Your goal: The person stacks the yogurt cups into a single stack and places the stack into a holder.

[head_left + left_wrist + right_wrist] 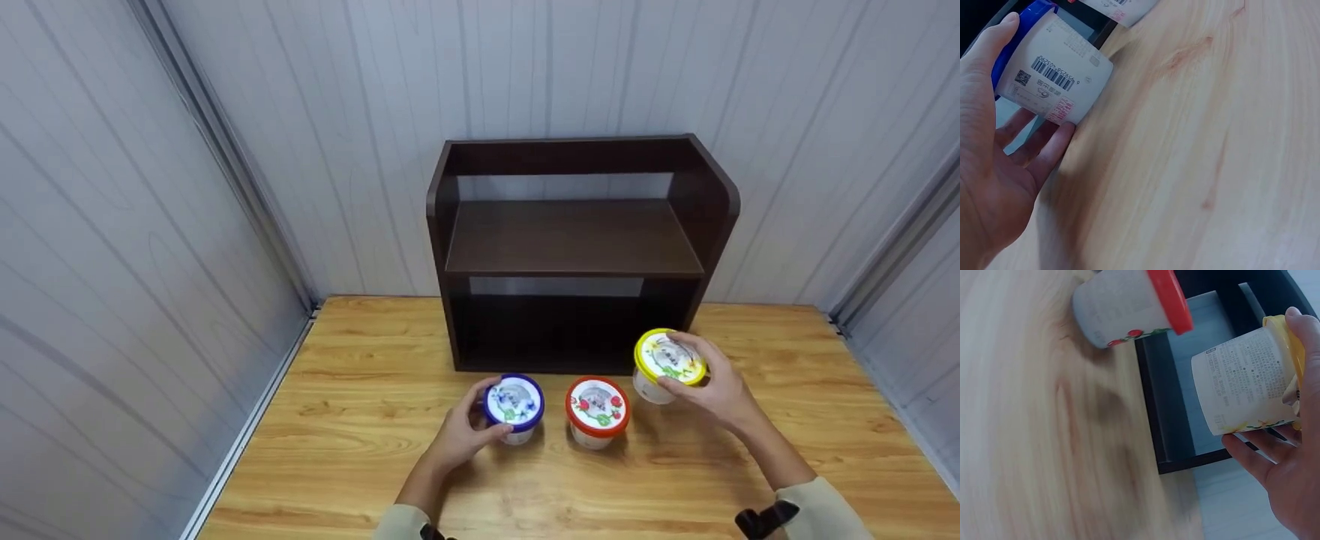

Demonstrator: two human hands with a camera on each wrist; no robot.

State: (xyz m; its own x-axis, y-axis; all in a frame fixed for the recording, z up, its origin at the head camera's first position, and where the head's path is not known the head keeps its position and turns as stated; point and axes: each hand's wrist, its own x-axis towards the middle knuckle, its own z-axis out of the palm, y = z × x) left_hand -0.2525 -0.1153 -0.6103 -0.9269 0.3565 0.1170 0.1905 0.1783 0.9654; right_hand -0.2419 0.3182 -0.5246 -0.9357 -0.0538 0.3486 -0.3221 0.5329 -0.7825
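My left hand [459,433] grips a white tub with a blue lid [514,403], thumb at the near side and fingers round the far side. In the left wrist view this blue-lidded tub [1055,70] shows a barcode and seems to stand on the table. A red-lidded tub [598,409] stands just right of it, touched by neither hand. My right hand [716,382] holds a yellow-lidded tub [670,358] by its rim. The right wrist view shows this yellow-lidded tub [1247,377] raised off the table, before the shelf.
A dark brown two-tier shelf [574,240] stands at the back of the wooden table [360,420], right behind the tubs. Pale panel walls [360,112] enclose the table at the back and both sides.
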